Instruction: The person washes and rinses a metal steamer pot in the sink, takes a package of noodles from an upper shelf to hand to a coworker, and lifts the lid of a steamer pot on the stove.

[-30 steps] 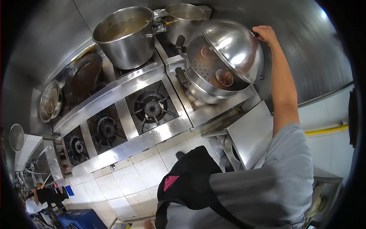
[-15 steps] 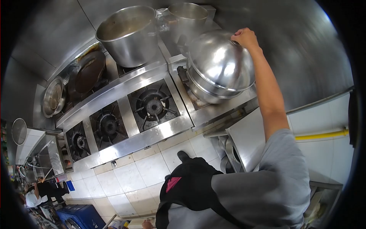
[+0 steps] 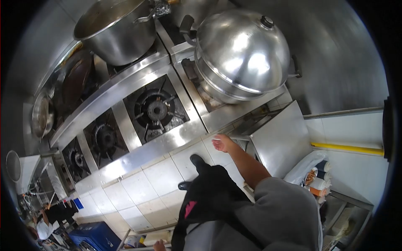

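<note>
My right hand (image 3: 222, 143) hangs over the tiled floor in front of the stove's edge, fingers loosely apart and holding nothing. Above it on the stove's right section stands a large steamer pot (image 3: 215, 90) with side handles. A shiny domed lid (image 3: 234, 46) with a black knob (image 3: 267, 21) sits on it. Only a small part of my left hand (image 3: 159, 245) shows at the bottom edge, near a pale shelf; its fingers cannot be made out.
Three burners (image 3: 157, 110) line the stove front. Behind them stand a tall stockpot (image 3: 121, 42), a dark wok (image 3: 77, 77) and a metal bowl (image 3: 42, 115). A steel cabinet (image 3: 284, 142) is at right, a blue bin (image 3: 94, 236) lower left. Another person (image 3: 44, 228) is at far left.
My right hand has let go of the lid's knob and dropped down and left to the stove's front. The lid stays on the pot. My view has shifted.
</note>
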Demonstrator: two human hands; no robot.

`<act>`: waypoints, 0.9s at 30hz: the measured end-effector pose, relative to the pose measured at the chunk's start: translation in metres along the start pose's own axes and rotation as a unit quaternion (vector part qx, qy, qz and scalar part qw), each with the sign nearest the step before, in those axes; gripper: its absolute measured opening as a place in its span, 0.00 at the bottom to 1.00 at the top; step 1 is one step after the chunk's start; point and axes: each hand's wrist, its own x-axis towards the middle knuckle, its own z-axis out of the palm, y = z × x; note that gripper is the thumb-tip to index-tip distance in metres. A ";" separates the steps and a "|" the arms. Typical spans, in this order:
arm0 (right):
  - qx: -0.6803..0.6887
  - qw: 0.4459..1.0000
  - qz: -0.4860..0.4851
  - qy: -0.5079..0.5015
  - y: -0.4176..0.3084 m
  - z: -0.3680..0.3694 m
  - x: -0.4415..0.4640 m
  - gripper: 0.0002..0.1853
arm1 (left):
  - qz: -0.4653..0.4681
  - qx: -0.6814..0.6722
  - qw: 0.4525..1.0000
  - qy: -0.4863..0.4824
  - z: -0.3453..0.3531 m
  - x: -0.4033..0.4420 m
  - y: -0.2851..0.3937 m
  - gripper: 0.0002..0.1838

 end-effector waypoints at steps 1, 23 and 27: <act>0.139 0.987 0.002 0.078 -0.001 -0.014 0.033 0.16 | -0.064 -0.040 0.997 -0.031 -0.005 -0.008 0.004 0.14; 0.372 0.912 -0.173 -0.023 -0.043 -0.043 0.106 0.14 | -0.191 -0.082 0.969 -0.137 0.033 -0.081 0.026 0.16; 0.331 0.931 -0.155 0.002 -0.052 -0.030 0.088 0.15 | -0.447 -0.187 0.858 -0.169 0.050 -0.070 0.008 0.10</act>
